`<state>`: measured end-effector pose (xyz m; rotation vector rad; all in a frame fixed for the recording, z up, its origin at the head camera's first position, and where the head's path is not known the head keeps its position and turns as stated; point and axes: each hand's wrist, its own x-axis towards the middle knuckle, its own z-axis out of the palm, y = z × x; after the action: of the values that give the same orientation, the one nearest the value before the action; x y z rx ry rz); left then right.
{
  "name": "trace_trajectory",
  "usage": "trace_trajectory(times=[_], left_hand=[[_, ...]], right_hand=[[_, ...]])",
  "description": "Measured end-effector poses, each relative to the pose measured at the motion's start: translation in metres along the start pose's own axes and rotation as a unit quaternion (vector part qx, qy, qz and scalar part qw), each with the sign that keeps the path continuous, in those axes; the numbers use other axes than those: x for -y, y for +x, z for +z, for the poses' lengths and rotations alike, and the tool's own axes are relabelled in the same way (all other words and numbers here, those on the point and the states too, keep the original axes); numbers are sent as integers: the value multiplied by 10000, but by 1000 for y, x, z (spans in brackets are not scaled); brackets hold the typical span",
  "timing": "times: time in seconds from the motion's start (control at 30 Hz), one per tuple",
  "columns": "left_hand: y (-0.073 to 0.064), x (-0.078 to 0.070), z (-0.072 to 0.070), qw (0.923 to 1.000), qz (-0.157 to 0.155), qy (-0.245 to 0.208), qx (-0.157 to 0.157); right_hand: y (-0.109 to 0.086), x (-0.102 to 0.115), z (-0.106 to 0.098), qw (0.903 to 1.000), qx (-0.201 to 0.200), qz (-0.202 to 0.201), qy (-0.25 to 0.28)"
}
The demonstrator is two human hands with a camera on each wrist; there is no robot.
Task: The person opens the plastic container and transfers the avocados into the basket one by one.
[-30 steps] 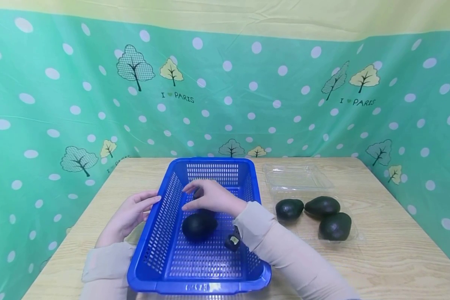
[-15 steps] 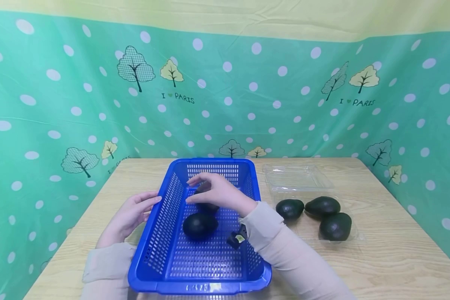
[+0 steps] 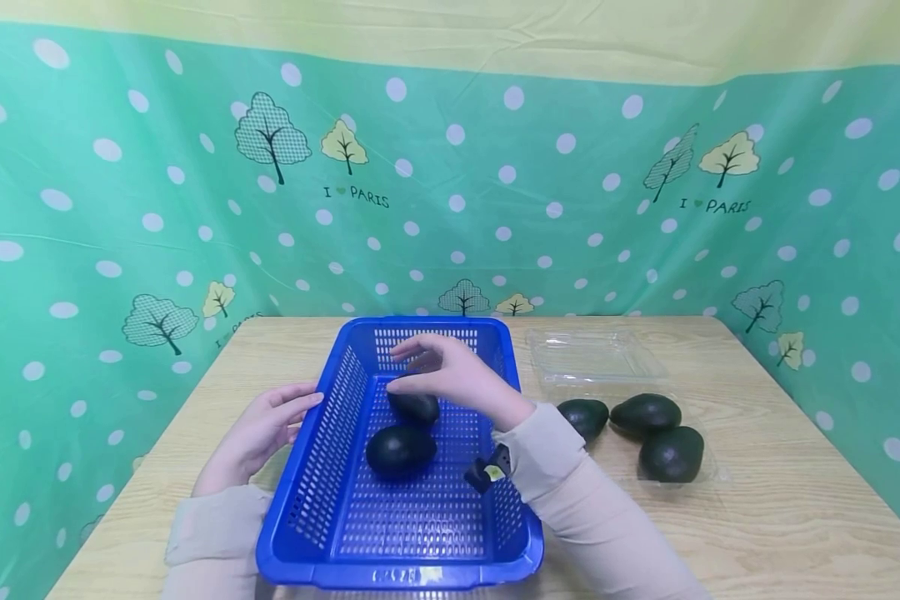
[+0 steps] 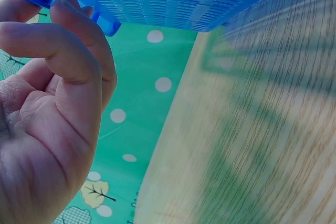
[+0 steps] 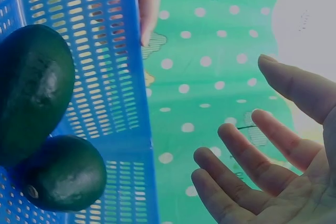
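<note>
A blue perforated plastic basket [image 3: 399, 575] stands on the table, tilted neither way that I can see. Its left rim is held by my left hand [image 3: 264, 429], with the thumb on the rim and the fingers curled beneath, as the left wrist view [image 4: 58, 114] also shows. Two dark green avocados lie inside: a nearer avocado [image 3: 400, 452] and a farther avocado [image 3: 417, 410], close together. My right hand [image 3: 461, 379] hovers over the farther one, fingers spread and holding nothing; the right wrist view shows its bare palm and the avocados below.
To the basket's right, three more avocados [image 3: 647, 413] lie grouped on a clear plastic sheet or lid. A clear plastic container [image 3: 596, 357] is behind them. The wooden table [image 3: 787, 517] ends at a green dotted curtain [image 3: 570, 208].
My right hand has let go of the farther avocado and drawn back up and to the right, uncovering it. My left hand has stayed at the basket's rim.
</note>
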<state>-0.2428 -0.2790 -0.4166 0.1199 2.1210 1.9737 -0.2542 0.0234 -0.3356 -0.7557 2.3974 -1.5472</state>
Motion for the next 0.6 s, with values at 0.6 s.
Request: trace_trajectory(times=[0.6], left_hand=[[0, 0, 1, 10000, -1, 95, -22]], right_hand=[[-26, 3, -30, 9965, -610, -211, 527]])
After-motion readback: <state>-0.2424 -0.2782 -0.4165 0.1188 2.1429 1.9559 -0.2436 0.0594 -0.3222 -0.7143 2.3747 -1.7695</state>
